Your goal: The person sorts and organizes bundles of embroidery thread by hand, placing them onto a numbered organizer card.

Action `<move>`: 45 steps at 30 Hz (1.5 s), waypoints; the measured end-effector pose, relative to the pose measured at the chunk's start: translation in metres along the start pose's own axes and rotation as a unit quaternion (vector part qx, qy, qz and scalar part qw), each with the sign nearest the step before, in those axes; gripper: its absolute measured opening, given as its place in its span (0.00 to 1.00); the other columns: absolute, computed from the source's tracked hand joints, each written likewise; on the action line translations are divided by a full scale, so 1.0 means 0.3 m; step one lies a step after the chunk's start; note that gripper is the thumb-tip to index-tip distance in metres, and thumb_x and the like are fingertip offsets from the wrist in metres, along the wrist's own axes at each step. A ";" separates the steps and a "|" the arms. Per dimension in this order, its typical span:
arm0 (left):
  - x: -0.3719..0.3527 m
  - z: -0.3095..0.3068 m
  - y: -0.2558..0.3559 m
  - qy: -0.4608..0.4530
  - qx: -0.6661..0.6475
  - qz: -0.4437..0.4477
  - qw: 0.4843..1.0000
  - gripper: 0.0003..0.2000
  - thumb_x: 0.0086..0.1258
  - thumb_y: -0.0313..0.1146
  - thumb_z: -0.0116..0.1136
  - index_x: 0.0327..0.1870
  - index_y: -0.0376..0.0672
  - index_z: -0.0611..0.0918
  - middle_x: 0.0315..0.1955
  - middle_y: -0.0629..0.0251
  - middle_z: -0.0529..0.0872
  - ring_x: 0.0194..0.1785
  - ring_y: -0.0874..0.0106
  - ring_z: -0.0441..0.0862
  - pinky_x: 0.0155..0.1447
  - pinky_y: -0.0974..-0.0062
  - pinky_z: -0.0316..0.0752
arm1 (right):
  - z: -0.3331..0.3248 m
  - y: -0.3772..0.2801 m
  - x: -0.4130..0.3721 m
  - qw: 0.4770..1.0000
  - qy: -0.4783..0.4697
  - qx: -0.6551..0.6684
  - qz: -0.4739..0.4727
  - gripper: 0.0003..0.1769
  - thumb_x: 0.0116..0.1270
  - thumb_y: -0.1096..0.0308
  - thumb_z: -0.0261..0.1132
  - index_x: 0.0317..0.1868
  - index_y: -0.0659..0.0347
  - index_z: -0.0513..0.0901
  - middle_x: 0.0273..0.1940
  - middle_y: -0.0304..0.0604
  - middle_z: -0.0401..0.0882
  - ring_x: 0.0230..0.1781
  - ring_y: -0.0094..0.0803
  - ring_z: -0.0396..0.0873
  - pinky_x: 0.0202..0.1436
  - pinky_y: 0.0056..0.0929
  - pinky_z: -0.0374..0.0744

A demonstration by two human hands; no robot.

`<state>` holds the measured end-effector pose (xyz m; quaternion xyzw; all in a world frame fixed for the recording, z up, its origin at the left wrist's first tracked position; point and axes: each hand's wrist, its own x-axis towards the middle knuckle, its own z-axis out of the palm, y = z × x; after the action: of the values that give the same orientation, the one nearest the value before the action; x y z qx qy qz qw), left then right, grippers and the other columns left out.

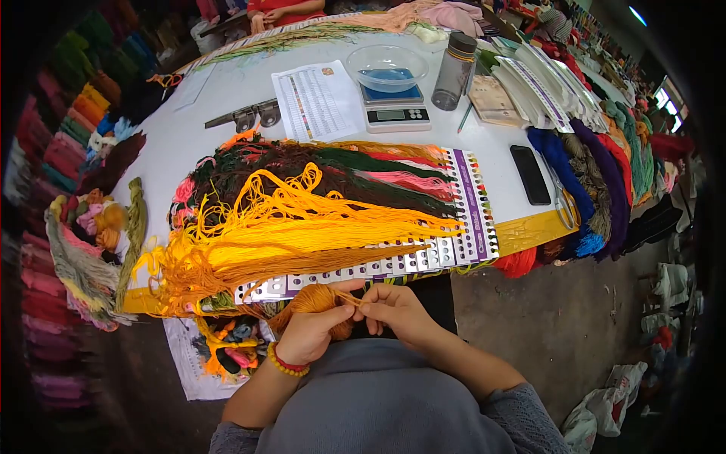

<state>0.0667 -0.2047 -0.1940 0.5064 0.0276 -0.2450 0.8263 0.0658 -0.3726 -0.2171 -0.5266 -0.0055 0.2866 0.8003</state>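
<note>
Below the table's front edge, my left hand is wrapped round a golden-brown bundle of thread. Close beside it on the right, my right hand pinches a few strands drawn from that bundle, the fingertips of both hands nearly meeting. Just beyond them on the table lies a long spread of threads in yellow, orange-brown, pink and dark green. Their right ends reach a white and purple card with holes; another such strip runs under the front threads.
On the table are a scale with a clear bowl, a bottle, a printed sheet, a phone and scissors. Yarn skeins hang at the right edge. Another person sits across the table.
</note>
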 end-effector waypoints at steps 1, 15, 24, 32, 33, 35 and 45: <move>-0.001 -0.004 0.003 0.003 -0.025 -0.014 1.000 0.17 0.62 0.23 0.52 0.53 0.31 0.72 0.30 0.69 0.78 0.35 0.80 0.74 0.44 0.82 0.68 | 0.000 0.001 0.001 1.000 0.001 0.015 0.010 0.06 0.61 0.69 0.59 0.33 0.64 0.75 0.30 0.39 0.78 0.22 0.20 0.71 0.25 0.17 0.68; -0.008 -0.015 -0.015 -0.005 0.003 0.005 1.000 0.16 0.62 0.23 0.53 0.53 0.33 0.72 0.31 0.70 0.77 0.31 0.84 0.72 0.32 0.88 0.65 | 0.006 0.012 0.006 1.000 0.019 -0.016 -0.002 0.05 0.60 0.70 0.59 0.32 0.63 0.75 0.29 0.38 0.78 0.20 0.18 0.70 0.24 0.15 0.66; -0.010 -0.040 -0.013 -0.063 -0.109 0.004 0.992 0.22 0.58 0.27 0.48 0.55 0.30 0.70 0.21 0.70 0.72 0.29 0.76 0.71 0.43 0.81 0.65 | 0.015 -0.001 0.011 0.998 0.023 -0.049 -0.007 0.01 0.58 0.75 0.57 0.29 0.62 0.73 0.24 0.34 0.74 0.18 0.17 0.66 0.21 0.14 0.64; -0.056 -0.138 -0.036 -0.210 -0.148 -0.082 0.963 0.14 0.70 0.39 0.44 0.38 0.35 0.77 0.09 0.79 0.57 0.13 0.83 0.51 0.22 0.82 0.52 | 0.031 -0.105 -0.021 0.984 -0.032 -0.029 -0.171 0.03 0.54 0.74 0.58 0.28 0.61 0.71 0.27 0.35 0.71 0.16 0.18 0.66 0.19 0.16 0.66; -0.069 -0.178 -0.045 -0.212 -0.148 -0.083 0.962 0.14 0.70 0.39 0.44 0.38 0.35 0.77 0.09 0.79 0.57 0.13 0.83 0.51 0.22 0.82 0.52 | 0.013 -0.118 -0.031 0.984 -0.030 -0.030 -0.172 0.03 0.54 0.74 0.58 0.28 0.61 0.71 0.27 0.35 0.71 0.16 0.18 0.66 0.19 0.16 0.66; -0.109 -0.278 -0.053 -0.257 -0.243 -0.072 0.932 0.17 0.70 0.43 0.43 0.21 0.44 0.71 0.08 0.78 0.57 0.12 0.84 0.51 0.19 0.82 0.48 | -0.070 -0.167 -0.074 0.947 -0.090 0.280 -0.128 0.04 0.57 0.70 0.54 0.28 0.59 0.69 0.24 0.35 0.68 0.14 0.20 0.66 0.17 0.18 0.67; -0.516 -0.683 0.088 0.194 -0.189 0.150 0.951 0.12 0.71 0.37 0.40 0.31 0.40 0.74 0.09 0.78 0.57 0.11 0.86 0.52 0.14 0.88 0.51 | -1.272 -0.666 -0.939 0.681 0.487 0.040 -0.546 0.09 0.66 0.69 0.53 0.28 0.63 0.72 0.26 0.38 0.71 0.30 0.28 0.71 0.37 0.26 0.73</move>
<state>-0.0166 0.0377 -0.2263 0.3773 0.1573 -0.0056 0.9126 0.0395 -0.8801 -0.1355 -0.4629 0.1099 -0.4978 0.7251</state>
